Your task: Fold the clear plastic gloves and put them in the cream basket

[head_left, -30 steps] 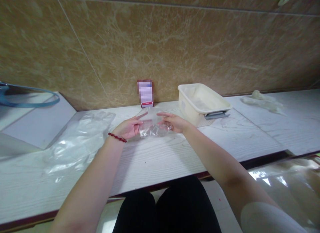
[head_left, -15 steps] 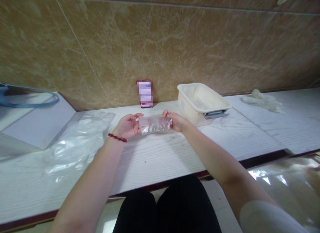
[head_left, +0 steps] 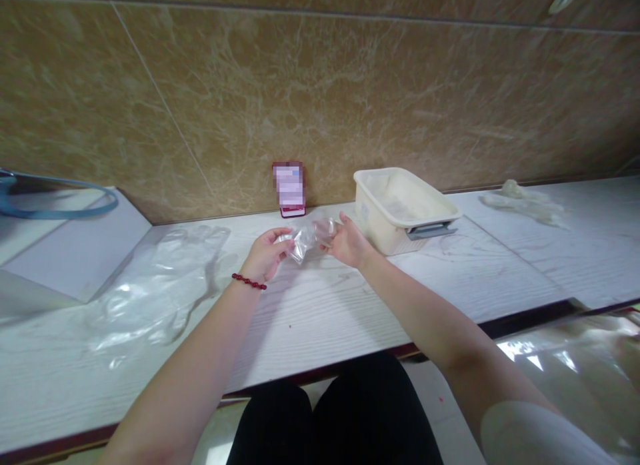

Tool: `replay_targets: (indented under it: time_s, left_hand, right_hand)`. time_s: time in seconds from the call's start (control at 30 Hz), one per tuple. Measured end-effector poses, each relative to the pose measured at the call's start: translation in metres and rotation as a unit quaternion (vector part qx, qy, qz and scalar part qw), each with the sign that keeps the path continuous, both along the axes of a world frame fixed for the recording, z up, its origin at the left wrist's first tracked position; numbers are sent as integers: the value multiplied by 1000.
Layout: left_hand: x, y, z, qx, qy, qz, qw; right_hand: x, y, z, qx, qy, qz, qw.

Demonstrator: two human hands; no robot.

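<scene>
1. Just left of the frame's centre, a crumpled piece of clear plastic film (head_left: 306, 237) spans the gap between the hands, its glossy folds catching light.
2. The left hand (head_left: 266, 253) pinches the film's left end between thumb and fingers; a dark red bead bracelet (head_left: 249, 282) rings the wrist.
3. The right hand (head_left: 350, 241) holds the other end with curled fingers, thumb raised; its exact fingertip contact is hard to make out through the film.
4. Left of centre, flat, wrinkled transparent plastic (head_left: 150, 288) lies on the white, wood-grained table (head_left: 320, 325); how many layers it has, I cannot tell.
5. Right of centre stands a smooth cream tub (head_left: 383, 218) with rounded corners and a grey latch (head_left: 431, 231).
6. Behind the hands, a phone (head_left: 289, 189) leans against the brown marbled wall (head_left: 320, 92), its screen pixelated.
7. At left, a white box (head_left: 85, 252) and blue strap (head_left: 60, 212) are cut off by the frame edge.
</scene>
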State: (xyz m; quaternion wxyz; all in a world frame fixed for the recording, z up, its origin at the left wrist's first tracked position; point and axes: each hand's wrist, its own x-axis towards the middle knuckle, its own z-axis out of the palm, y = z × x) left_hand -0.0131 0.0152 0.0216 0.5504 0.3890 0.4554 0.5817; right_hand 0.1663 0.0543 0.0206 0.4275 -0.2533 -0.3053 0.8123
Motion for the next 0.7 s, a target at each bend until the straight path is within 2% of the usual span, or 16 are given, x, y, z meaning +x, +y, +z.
replay_targets:
  time_s: [0.1, 0.2, 0.33, 0.57, 0.7]
  left_hand:
    - [5, -1, 1, 30, -23, 31, 999]
    - [8, -4, 4, 53, -37, 44, 997]
    - [12, -6, 6, 63, -36, 53, 996]
    - [24, -9, 2, 63, -22, 65, 996]
    - [21, -11, 6, 15, -10, 16, 1000]
  right_hand:
    - [-6, -5, -2, -42, -20, 9, 999]
    - [-14, -16, -2, -73, -29, 60, 995]
    - [-20, -26, -2, -56, -20, 106, 993]
    - [-22, -19, -9, 47, -45, -8, 998]
    - [-21, -18, -9, 109, -110, -58, 986]
